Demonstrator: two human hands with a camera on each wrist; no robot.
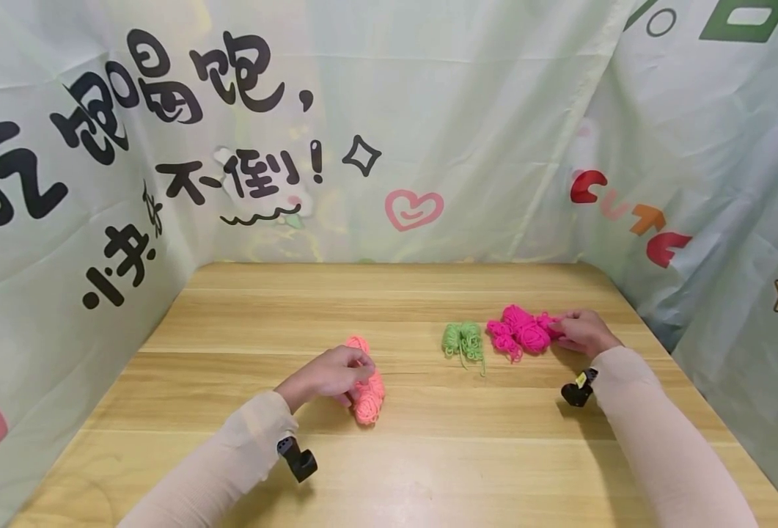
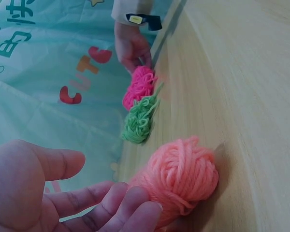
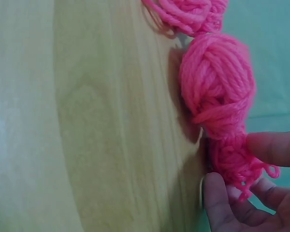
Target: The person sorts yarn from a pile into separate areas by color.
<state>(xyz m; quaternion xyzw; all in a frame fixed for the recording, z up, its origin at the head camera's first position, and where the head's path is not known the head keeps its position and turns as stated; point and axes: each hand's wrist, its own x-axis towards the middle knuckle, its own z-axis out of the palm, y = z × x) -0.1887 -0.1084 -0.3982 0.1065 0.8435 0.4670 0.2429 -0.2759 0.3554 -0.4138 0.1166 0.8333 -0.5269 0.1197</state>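
Salmon-coloured yarn (image 1: pixel 370 400) lies on the table as a long bundle, its rounded end (image 2: pixel 183 174) large in the left wrist view. My left hand (image 1: pixel 332 375) touches its side with the fingers, while the thumb stands well apart from it. At the right, my right hand (image 1: pixel 583 334) pinches the near end of a lumpy bundle of hot-pink yarn (image 1: pixel 527 330). In the right wrist view the thumb lies against that pink yarn (image 3: pixel 217 87), with the other fingers around its end. Green yarn (image 1: pixel 461 341) with loose strands sits just left of the pink bundle.
The wooden table (image 1: pixel 428 469) reaches back to a printed cloth curtain (image 1: pixel 375 95) that hangs behind and on both sides. A small black camera (image 1: pixel 298 460) hangs from the left sleeve, another camera (image 1: pixel 578 390) from the right one.
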